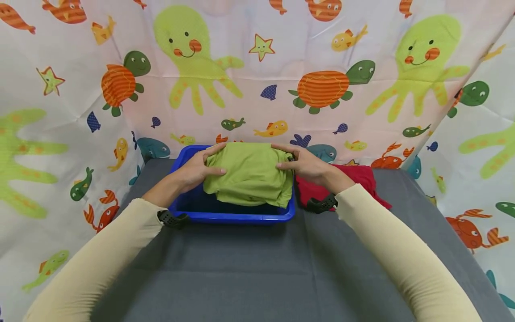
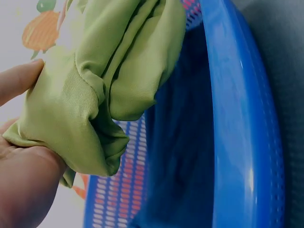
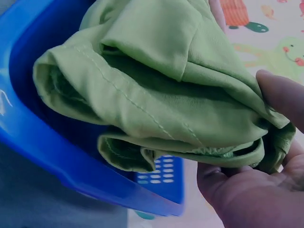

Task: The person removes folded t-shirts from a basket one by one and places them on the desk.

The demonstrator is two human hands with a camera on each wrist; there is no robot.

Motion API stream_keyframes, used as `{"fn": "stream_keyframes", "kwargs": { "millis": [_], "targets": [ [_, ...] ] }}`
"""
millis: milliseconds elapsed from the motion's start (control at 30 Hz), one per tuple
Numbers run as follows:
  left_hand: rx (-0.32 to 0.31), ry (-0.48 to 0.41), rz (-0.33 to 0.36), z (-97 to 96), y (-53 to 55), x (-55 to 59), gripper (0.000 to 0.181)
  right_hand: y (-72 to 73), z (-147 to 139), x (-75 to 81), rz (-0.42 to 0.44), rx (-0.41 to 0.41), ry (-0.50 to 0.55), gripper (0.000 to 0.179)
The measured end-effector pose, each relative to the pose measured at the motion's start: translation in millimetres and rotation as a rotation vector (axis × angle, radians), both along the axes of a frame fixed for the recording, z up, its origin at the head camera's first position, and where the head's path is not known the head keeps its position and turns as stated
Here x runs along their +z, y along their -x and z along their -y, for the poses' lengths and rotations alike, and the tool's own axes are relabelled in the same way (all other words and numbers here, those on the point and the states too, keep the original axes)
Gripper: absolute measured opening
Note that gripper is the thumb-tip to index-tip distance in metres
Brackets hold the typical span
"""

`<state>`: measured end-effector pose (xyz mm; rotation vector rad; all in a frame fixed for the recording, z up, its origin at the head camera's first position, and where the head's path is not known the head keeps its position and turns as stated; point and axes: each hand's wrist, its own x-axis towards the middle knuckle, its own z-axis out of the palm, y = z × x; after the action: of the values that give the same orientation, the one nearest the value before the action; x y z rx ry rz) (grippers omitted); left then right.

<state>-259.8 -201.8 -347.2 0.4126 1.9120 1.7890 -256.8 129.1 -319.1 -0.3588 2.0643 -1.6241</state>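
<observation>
Both ends of a bunched green cloth [image 1: 248,174] are gripped by a person's hands above a blue plastic basket [image 1: 237,218] on a gray counter [image 1: 241,273]. On one end, the left hand [image 1: 192,172] pinches the cloth, its fingers [image 1: 213,149] along the upper edge and its thumb across the front, parted only by the fabric's thickness. On the other, the right hand [image 1: 311,167] holds similarly, thumb on one side and fingers on the other, with a stitched hem hanging near the basket's rim. Dark blue fabric [image 2: 183,118] shows inside the basket. Just beside it, a red cloth [image 1: 364,179] lies rumpled on the counter, partly behind the right hand. Cream sleeves [image 1: 116,250] cover both arms. Behind hangs a white curtain [image 1: 269,27] printed with octopuses, turtles and fish.
</observation>
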Motion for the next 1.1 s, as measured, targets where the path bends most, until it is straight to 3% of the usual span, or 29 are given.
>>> {"fn": "stream_keyframes", "kwargs": {
  "millis": [267, 400, 533, 733, 1100],
  "targets": [
    [0.019, -0.045, -0.046, -21.2, -14.2, 13.2, 0.090, -8.8, -24.1, 16.3, -0.056, 0.071, -0.049, 0.072],
    [-0.013, -0.020, -0.075, -35.0, -21.8, 13.8, 0.090, -17.7, -37.3, 12.9, -0.049, 0.042, -0.061, 0.073],
    [-0.026, -0.004, -0.121, -47.5, -26.1, 11.8, 0.089, -25.5, -47.3, 7.1, -0.031, -0.008, -0.011, 0.071],
    [-0.058, -0.074, -0.105, -70.4, -26.9, 6.6, 0.087, -37.1, -67.7, 4.6, -0.011, -0.065, 0.022, 0.075],
    [-0.082, -0.125, -0.074, -95.5, -29.4, 4.8, 0.085, -46.1, -98.1, 1.7, -0.010, -0.030, 0.000, 0.078]
  ]
}}
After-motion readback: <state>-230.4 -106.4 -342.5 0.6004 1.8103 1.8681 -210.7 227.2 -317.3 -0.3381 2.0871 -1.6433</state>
